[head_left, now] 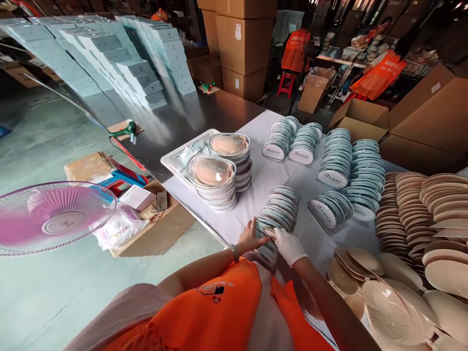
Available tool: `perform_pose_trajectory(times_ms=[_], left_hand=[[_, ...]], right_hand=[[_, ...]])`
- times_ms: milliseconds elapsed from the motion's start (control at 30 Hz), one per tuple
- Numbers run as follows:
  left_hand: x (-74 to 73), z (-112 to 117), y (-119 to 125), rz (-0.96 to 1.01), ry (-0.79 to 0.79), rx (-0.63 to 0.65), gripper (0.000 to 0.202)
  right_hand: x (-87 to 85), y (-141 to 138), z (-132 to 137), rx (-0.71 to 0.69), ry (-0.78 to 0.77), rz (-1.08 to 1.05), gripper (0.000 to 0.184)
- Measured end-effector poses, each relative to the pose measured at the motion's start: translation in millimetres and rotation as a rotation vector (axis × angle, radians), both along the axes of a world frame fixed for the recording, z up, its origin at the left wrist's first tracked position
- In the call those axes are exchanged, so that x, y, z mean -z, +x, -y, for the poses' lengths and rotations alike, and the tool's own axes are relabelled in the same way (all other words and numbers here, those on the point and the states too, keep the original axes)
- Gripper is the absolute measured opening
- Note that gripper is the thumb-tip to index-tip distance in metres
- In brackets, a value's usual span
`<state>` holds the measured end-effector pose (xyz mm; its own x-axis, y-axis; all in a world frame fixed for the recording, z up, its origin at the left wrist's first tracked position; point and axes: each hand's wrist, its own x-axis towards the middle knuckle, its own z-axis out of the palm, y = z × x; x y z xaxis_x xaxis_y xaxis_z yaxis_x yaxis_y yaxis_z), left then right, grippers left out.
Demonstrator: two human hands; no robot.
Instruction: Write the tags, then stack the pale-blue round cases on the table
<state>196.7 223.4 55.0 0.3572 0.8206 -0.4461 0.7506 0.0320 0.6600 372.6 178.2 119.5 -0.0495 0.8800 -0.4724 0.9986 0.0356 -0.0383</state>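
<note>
A leaning row of clear-rimmed oval cases (281, 207) lies on the white-covered table right in front of me. My left hand (251, 236), bare with a bracelet at the wrist, grips the left side of an oval case at the row's near end, thumb reaching right. From the other side my right hand (288, 246), in a white glove, has its fingers on the same case. Both hands partly hide it. More cases continue below the hands, close to my orange vest (208, 312). Left of the row stand two stacks of cases with beige ovals inside (214, 171).
A white perforated tray (170, 158) sits behind the stacks. Rows of lettered oval cases (332, 178) and beige oval pieces (393, 219) fill the right side. Pale boxes (142, 80) and a green glue gun (127, 129) are farther left. A pink fan (54, 219) stands beside the table.
</note>
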Motion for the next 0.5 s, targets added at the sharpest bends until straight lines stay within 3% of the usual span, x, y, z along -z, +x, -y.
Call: perform_pose_trajectory(times_ms=[100,200,500], left_hand=[[1.4,-1,-3,0.030,0.028,0.049,0.113],[-2.0,2,-2,0.032,0.022,0.102,0.114],[-5.2,5,-1,0.030,-0.022,0.121,0.109]], right_hand=[[-8.8,8,2,-0.085,-0.071,-0.013,0.023],[-10.4,15,2,-0.079,-0.052,0.009,0.023],[8.8,23,19,-0.077,0.033,-0.023,0.032]])
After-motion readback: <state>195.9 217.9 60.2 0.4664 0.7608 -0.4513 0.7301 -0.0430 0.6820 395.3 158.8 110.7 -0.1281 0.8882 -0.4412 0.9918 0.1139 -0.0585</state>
